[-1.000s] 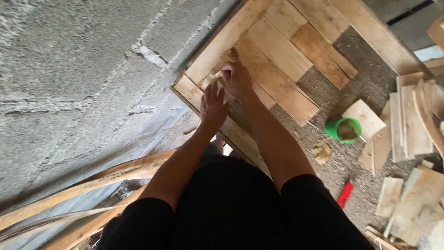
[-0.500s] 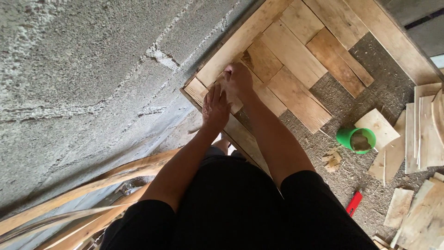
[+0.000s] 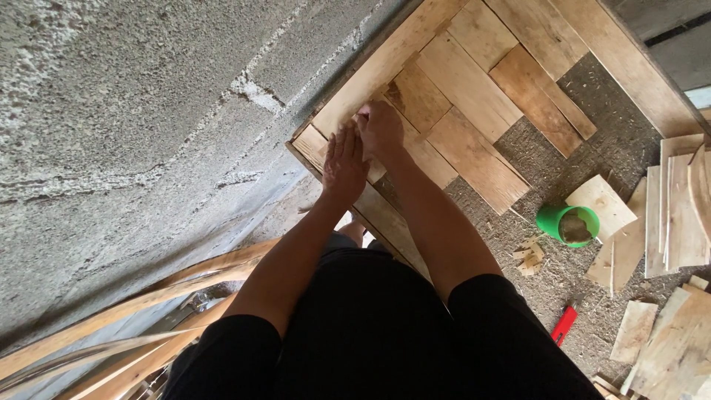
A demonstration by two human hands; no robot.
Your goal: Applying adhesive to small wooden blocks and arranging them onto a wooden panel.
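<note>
From the head view I see my left hand (image 3: 344, 159) lying flat, fingers released, on a small pale wooden offcut (image 3: 374, 169) at the near corner of the shallow timber frame (image 3: 415, 37). My right hand (image 3: 380, 130) is curled on the same piece just beside it; I cannot tell whether it actually pinches the wood. I judge the tiling about half done: fitted light-brown boards (image 3: 466, 96) fill the corner against the rough grey concrete wall (image 3: 148, 111), while bare coarse matting (image 3: 563, 170) shows toward the far rail. Spare cut planks (image 3: 678, 215), a green plastic cup (image 3: 566, 224) and a red tool handle (image 3: 564, 324) lie to the right, leaving open room there; the wall crowds the left.
</note>
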